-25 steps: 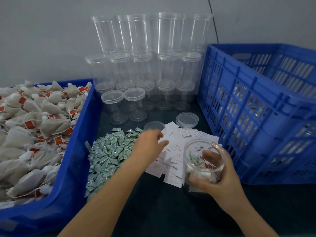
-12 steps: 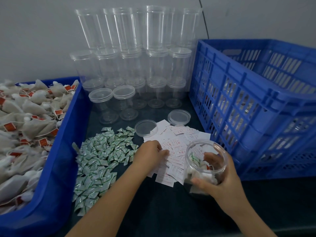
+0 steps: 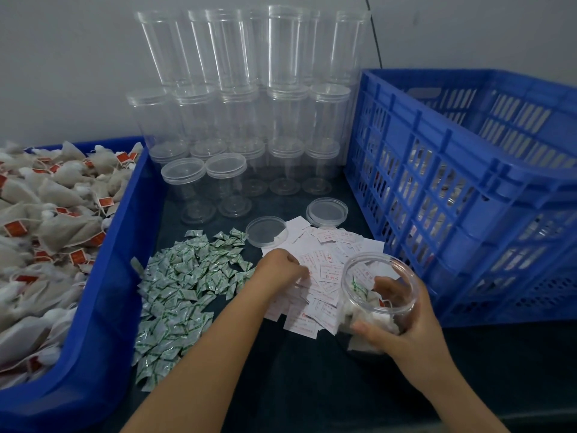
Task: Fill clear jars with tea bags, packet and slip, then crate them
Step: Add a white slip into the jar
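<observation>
An open clear jar [image 3: 379, 303] is gripped by the right hand [image 3: 412, 335] near the front right of the bench [image 3: 296, 385], just beside the blue crate [image 3: 468, 189]; tea bags and a green-printed packet are seen inside it, and no lid is on it. The left hand [image 3: 279, 267] is laid on the pile of paper slips [image 3: 324, 270] at the middle of the bench, its fingers curled down onto the sheets; whether a slip is already pinched cannot be told. The loose packets [image 3: 178, 295] are heaped to the left of the slips, against the blue tray of tea bags [image 3: 46, 232] at the left edge. Empty jars [image 3: 249, 98] are stacked along the back edge, and two loose lids [image 3: 326, 210] are lying in front of them.

The slip step is judged to be in hand. Since the slips overlap thinly, two or more could be lifted together, or neighbours could be dragged off the pile. The jar is tilted towards the person, so contents could be spilled if it is tipped further. Were the slip dropped carelessly, it could be caught on the rim or missed altogether.
</observation>
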A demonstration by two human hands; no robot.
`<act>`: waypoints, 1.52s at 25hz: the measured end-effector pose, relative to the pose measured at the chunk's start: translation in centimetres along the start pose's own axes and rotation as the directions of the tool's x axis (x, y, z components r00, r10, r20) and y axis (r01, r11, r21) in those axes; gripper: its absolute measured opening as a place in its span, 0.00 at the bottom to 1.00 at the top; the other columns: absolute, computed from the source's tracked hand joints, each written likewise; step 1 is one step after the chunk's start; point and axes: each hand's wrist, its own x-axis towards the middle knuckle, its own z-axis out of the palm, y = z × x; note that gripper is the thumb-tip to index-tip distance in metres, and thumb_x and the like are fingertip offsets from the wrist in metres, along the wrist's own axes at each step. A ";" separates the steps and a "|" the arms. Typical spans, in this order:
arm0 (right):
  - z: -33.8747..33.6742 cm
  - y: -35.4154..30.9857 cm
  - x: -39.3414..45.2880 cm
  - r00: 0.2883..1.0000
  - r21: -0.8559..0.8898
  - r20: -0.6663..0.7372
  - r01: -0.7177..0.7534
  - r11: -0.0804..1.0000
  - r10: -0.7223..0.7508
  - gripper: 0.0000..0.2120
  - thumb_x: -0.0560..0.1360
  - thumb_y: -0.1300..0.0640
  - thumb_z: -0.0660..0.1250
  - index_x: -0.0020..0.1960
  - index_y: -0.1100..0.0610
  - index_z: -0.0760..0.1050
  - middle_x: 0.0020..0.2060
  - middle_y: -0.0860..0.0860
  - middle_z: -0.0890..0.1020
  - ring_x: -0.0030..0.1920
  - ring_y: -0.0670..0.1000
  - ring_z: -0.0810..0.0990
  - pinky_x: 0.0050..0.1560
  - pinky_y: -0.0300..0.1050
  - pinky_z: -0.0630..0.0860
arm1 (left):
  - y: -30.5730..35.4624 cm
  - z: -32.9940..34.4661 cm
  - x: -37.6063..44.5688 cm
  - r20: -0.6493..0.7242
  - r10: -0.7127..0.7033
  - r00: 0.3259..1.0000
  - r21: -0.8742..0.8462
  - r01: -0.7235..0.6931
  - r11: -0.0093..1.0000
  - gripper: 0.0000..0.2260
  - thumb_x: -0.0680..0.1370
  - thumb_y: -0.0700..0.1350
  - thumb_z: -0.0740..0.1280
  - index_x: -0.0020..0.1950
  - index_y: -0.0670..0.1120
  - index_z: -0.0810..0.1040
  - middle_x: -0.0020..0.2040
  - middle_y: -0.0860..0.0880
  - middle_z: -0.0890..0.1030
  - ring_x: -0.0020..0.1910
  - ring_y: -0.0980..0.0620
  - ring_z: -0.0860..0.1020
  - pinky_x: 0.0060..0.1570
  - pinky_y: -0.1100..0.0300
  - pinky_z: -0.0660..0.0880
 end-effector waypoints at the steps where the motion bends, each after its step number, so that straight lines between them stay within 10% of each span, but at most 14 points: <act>1: 0.0 0.0 0.0 1.000 -0.003 -0.002 0.003 1.000 -0.003 0.43 0.53 0.52 0.83 0.60 0.26 0.68 0.61 0.46 0.76 0.58 0.35 0.78 0.49 0.29 0.76 | 0.4 0.0 0.1 -0.007 -0.021 1.000 0.012 0.021 1.000 0.11 0.71 0.54 0.67 0.39 0.46 0.77 0.39 0.46 0.78 0.37 0.50 0.74 0.36 0.59 0.70; 5: 0.3 0.0 0.2 1.000 -0.002 -0.002 0.004 1.000 -0.004 0.44 0.54 0.54 0.82 0.60 0.26 0.67 0.61 0.46 0.76 0.57 0.35 0.78 0.48 0.31 0.78 | 1.4 1.2 0.3 -0.101 -0.039 0.994 0.287 0.067 0.956 0.29 0.68 0.65 0.69 0.53 0.42 0.79 0.50 0.44 0.81 0.51 0.43 0.79 0.52 0.49 0.75; 9: 0.2 0.2 0.1 1.000 -0.008 -0.015 -0.005 1.000 0.005 0.44 0.53 0.52 0.83 0.60 0.23 0.68 0.60 0.42 0.77 0.59 0.36 0.77 0.51 0.32 0.78 | 0.7 0.7 0.8 -0.146 0.020 0.989 0.087 -0.008 0.996 0.13 0.71 0.52 0.73 0.35 0.46 0.75 0.34 0.50 0.78 0.35 0.51 0.76 0.39 0.57 0.73; 24: 0.3 -0.4 0.1 1.000 -0.014 -0.010 -0.021 1.000 0.021 0.45 0.54 0.50 0.83 0.65 0.32 0.65 0.61 0.43 0.76 0.58 0.35 0.77 0.52 0.33 0.79 | 0.2 -1.3 1.0 -0.189 0.095 0.977 -0.040 -0.104 0.994 0.06 0.73 0.40 0.68 0.42 0.48 0.73 0.38 0.50 0.79 0.31 0.55 0.79 0.29 0.62 0.71; 38: 0.3 -0.5 0.1 0.999 -0.002 -0.017 -0.042 0.999 0.042 0.46 0.54 0.51 0.85 0.65 0.36 0.66 0.61 0.46 0.76 0.56 0.33 0.77 0.47 0.30 0.78 | -1.6 -5.4 1.3 -0.327 0.085 0.941 0.165 -0.031 0.986 0.19 0.71 0.60 0.70 0.31 0.48 0.70 0.29 0.50 0.74 0.30 0.51 0.72 0.31 0.58 0.66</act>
